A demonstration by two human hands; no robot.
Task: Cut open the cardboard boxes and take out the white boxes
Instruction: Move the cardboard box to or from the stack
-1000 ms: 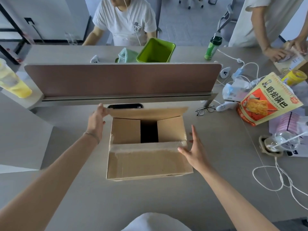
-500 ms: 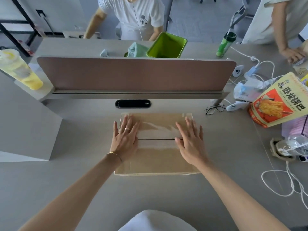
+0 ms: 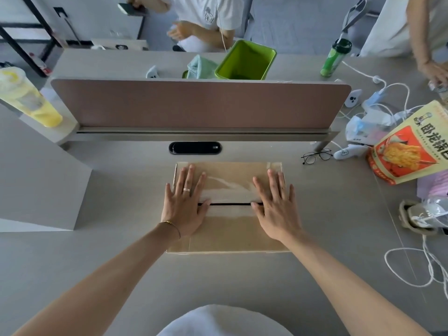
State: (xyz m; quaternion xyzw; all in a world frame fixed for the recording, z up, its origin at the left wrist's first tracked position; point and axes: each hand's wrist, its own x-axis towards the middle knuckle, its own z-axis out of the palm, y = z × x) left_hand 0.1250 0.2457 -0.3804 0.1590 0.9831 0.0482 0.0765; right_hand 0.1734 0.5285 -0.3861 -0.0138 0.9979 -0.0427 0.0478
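Observation:
A brown cardboard box (image 3: 229, 236) lies on the grey desk in front of me, its two top flaps folded down with a thin dark gap between them. Clear tape remains across the far flap. My left hand (image 3: 185, 203) presses flat on the left side of the flaps, fingers straight and spread. My right hand (image 3: 275, 204) lies flat on the right side in the same way. No white box and no cutter is in view; the inside of the box is hidden.
A brown desk divider (image 3: 201, 104) stands just beyond the box. Glasses (image 3: 316, 157), an orange snack bag (image 3: 409, 151), white cables (image 3: 417, 267) and clutter lie to the right. A grey panel (image 3: 36, 180) stands at left. Two people are at the far desk.
One second ago the flaps stood open with my hands at the box's sides. Both flaps are now folded down and my hands have spread a little apart on top.

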